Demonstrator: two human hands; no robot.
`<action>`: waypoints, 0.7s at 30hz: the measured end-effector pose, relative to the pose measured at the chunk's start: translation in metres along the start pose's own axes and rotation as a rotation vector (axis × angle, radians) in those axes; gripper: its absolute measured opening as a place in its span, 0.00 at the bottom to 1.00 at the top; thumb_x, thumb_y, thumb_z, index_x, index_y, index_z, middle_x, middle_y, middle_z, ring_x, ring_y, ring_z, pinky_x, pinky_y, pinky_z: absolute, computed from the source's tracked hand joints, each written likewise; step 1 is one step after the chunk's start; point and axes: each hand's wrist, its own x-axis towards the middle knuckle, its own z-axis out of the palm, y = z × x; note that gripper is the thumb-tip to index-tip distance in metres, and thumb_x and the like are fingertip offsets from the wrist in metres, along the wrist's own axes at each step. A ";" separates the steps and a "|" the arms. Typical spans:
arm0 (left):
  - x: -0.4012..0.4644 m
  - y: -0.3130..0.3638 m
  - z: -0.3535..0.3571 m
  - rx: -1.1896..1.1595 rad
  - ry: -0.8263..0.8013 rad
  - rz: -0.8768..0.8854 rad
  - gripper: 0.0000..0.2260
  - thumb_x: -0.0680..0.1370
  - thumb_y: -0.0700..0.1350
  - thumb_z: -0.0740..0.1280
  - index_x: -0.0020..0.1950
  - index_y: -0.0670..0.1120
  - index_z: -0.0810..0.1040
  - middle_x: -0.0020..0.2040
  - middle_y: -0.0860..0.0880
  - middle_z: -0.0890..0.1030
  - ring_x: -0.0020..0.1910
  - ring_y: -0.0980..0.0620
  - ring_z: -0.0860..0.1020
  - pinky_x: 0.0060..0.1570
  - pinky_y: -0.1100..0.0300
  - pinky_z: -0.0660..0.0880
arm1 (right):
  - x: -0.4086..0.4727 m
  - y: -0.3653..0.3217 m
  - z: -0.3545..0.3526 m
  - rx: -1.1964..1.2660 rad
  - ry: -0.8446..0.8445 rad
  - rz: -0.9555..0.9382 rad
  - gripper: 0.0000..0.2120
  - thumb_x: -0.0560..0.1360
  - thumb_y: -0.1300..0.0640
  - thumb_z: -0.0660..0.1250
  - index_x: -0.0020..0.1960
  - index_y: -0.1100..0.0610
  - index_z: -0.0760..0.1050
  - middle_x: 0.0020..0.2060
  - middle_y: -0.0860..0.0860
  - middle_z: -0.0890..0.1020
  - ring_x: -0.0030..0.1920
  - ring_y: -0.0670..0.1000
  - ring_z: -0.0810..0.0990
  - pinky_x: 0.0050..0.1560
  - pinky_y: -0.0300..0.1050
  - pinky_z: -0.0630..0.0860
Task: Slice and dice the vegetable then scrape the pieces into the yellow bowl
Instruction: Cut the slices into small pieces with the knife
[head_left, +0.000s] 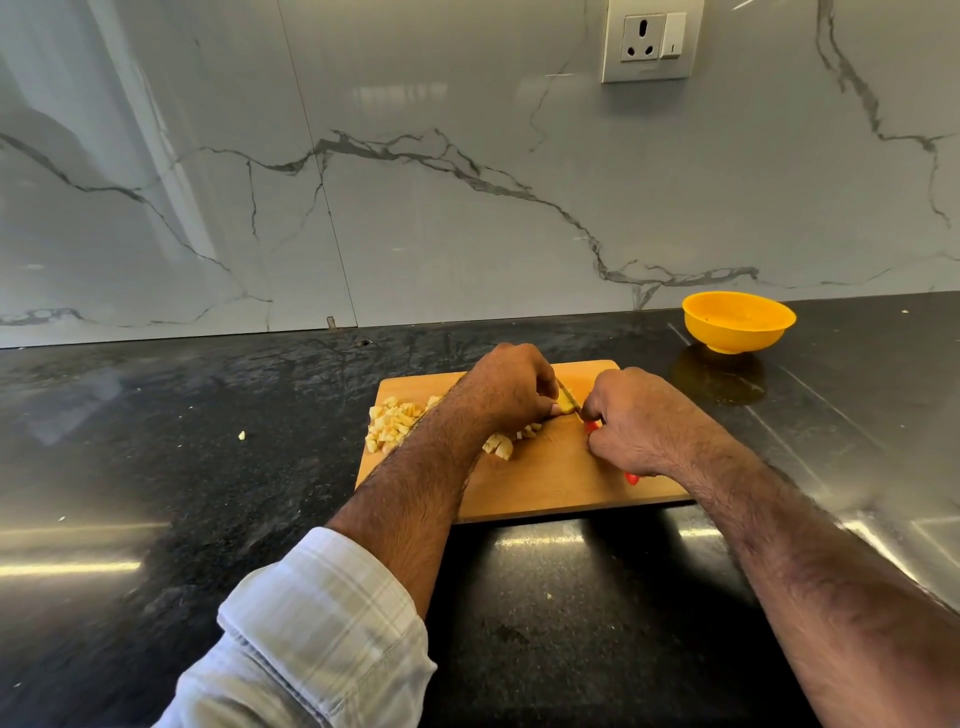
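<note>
Dicing was mostly done: cubes (390, 422) lay heaped on the board (550, 483), the left hand (511, 387) pinched the last piece (565, 401), the right (636, 423) gripped the knife (569, 399), the bowl (737, 321) sat unfilled on the bench (208, 467)

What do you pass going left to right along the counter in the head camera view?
Stray piece → diced pile on the cutting board → left hand → right hand with the knife → yellow bowl.
</note>
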 end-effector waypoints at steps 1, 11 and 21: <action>0.000 0.000 0.000 0.001 0.001 0.002 0.11 0.79 0.48 0.76 0.60 0.47 0.86 0.57 0.50 0.85 0.54 0.55 0.80 0.54 0.59 0.79 | 0.000 0.000 0.001 0.006 0.011 -0.001 0.19 0.74 0.54 0.70 0.64 0.53 0.81 0.45 0.48 0.79 0.47 0.51 0.80 0.49 0.45 0.82; 0.000 -0.001 -0.002 0.012 -0.004 0.039 0.10 0.80 0.47 0.75 0.60 0.48 0.87 0.58 0.51 0.84 0.53 0.56 0.78 0.50 0.61 0.76 | 0.000 0.002 -0.002 0.052 0.076 -0.039 0.15 0.74 0.52 0.72 0.60 0.50 0.85 0.44 0.48 0.83 0.43 0.48 0.81 0.44 0.43 0.82; -0.005 -0.008 -0.008 -0.022 -0.004 0.054 0.07 0.79 0.43 0.75 0.56 0.48 0.88 0.56 0.52 0.86 0.55 0.56 0.80 0.62 0.54 0.79 | 0.006 -0.002 0.007 0.058 -0.006 -0.027 0.20 0.72 0.54 0.72 0.64 0.52 0.82 0.54 0.51 0.83 0.51 0.52 0.82 0.55 0.49 0.83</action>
